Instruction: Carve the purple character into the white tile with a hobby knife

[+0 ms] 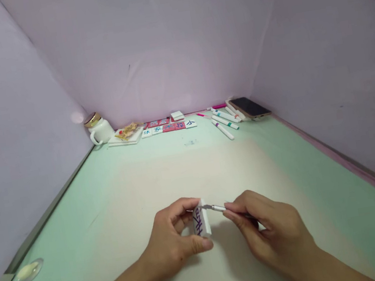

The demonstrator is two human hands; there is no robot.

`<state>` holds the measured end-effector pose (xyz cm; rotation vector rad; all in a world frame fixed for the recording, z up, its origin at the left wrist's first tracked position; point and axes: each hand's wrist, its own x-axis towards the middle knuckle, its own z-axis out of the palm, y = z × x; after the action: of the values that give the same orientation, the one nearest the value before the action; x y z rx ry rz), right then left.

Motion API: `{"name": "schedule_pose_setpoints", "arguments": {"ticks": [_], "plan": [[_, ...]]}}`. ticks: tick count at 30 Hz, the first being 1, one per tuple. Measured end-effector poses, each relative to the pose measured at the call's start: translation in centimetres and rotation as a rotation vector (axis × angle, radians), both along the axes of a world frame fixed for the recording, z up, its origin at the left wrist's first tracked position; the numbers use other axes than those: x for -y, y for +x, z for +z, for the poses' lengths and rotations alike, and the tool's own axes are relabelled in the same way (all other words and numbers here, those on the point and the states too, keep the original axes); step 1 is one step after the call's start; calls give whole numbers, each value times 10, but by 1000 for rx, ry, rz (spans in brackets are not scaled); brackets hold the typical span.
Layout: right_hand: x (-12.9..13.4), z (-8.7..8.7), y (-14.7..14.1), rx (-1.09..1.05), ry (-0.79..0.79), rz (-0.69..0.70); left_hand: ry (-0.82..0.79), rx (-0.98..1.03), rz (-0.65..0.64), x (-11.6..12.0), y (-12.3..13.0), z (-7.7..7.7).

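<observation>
Low in the middle of the view, my left hand [172, 238] grips a small white block [203, 221] by its two ends, thumb at the bottom and fingers at the top. Purple brush-like marks cover the block's front face. My right hand [270, 224] pinches a thin silver craft knife [218, 207] like a pen. The knife's blade points left, and its tip meets the upper part of the block.
Along the back stand a white mug [101, 131] with a gold lid, a food packet [129, 130] on white pads, red and white character tiles [174, 127], markers [223, 130] and a phone [250, 106]. A small clear dish [28, 273] lies at left.
</observation>
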<state>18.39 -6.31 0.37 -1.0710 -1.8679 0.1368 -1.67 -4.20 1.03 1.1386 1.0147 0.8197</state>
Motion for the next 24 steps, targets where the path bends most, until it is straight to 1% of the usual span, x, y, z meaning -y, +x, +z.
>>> {"name": "schedule_pose_setpoints", "arguments": {"ticks": [3,6,8,10,12,14,16,18,20,22,24], "plan": [[-1,-1,-1,-1,-12,-25,-8,-14,-10,0,-1,-2],[-4,-4,1,21,-34,-71,47,-26,-6,2,0,-1],[-8,-6,3,66,-77,-130,116,-33,-27,4,1,1],[-12,-6,6,79,-146,-178,128,-28,-67,5,2,3],[-15,-4,8,9,-240,-195,63,-5,-68,4,2,5],[-16,2,9,-119,-347,-180,-8,17,-27,1,0,5],[-16,8,9,-275,-456,-135,-16,17,-10,-1,-2,3],[-16,11,10,-434,-572,-39,46,-6,-29,-2,-1,1],[-16,11,11,-558,-688,79,165,-66,-36,0,1,-2],[-16,7,12,-623,-824,173,339,-166,-30,2,3,-5],[-15,3,10,-654,-952,230,569,-270,-28,4,3,-8]]}}
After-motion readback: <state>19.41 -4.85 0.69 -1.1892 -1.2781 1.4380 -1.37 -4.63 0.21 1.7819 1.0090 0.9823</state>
